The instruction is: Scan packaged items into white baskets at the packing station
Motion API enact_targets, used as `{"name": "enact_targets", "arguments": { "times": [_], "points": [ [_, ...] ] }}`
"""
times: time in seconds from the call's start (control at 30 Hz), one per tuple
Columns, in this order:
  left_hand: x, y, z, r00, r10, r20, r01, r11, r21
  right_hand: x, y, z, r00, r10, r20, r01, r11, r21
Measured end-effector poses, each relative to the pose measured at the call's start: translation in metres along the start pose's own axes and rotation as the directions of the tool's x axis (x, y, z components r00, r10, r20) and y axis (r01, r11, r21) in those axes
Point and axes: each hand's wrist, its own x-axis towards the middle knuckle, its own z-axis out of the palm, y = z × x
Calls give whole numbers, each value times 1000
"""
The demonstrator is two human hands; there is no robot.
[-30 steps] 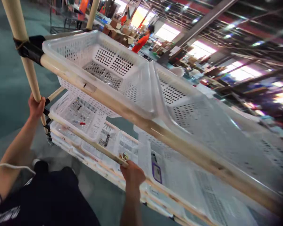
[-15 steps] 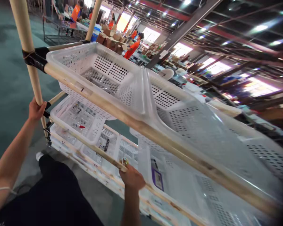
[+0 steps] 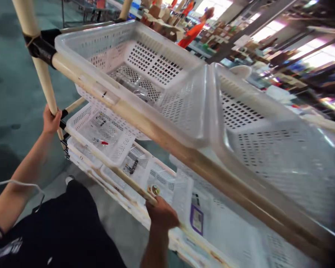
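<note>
My left hand (image 3: 51, 120) is closed round the upright pole (image 3: 44, 80) of a tube rack, just above a black joint. Lower and to the right, my right hand (image 3: 162, 214) wraps round the beige horizontal rail (image 3: 123, 178) of a middle tier. Above both hands, a white perforated basket (image 3: 184, 108) sits on the top tier with clear packets inside. Left of my right hand, a white basket (image 3: 118, 149) holds small packaged items and a red-tipped piece. Just behind my right hand, a small round gold-and-green item (image 3: 154, 190) lies in another basket.
A second top basket (image 3: 268, 141) stands to the right. Below it, a purple-edged label (image 3: 197, 219) shows in a lower basket. A person in orange (image 3: 194, 33) is beyond the rack, near stacked cartons (image 3: 164, 28). Grey floor (image 3: 5, 111) lies at left.
My view has tilted down and come nearer the rack, so the baskets look larger and sit further right. Both hands keep their hold on the pole and rail.
</note>
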Motion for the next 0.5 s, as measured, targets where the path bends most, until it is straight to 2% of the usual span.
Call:
{"name": "enact_targets", "arguments": {
  "times": [0.1,0.2,0.27,0.33,0.37,0.4,0.43,0.5],
  "points": [
    [1,1,1,1000,-12,-25,13,999,43,2,1,-2,998,-51,-25,52,997,57],
    [-7,-11,-10,997,80,-19,-77,990,119,6,2,-1,997,-63,-38,66,994,87],
    [-32,-29,-25,980,199,-3,-195,964,182,10,1,0,998,-49,-41,53,994,94],
    [-81,-54,-48,972,234,2,-229,951,209,14,0,-2,999,-40,-30,42,996,83],
    [-113,-67,-63,982,188,-5,-183,961,206,16,-1,-5,999,-36,-12,37,997,70],
    [-150,-81,-80,996,86,2,-85,978,192,18,-2,-9,999,-29,18,28,998,54],
    [-189,-93,-97,997,-74,13,70,981,181,20,-3,-13,998,-22,60,20,999,38],
    [-266,-108,-128,945,-328,1,319,921,225,24,-5,-22,986,3,166,-4,1000,5]
  ]
}}
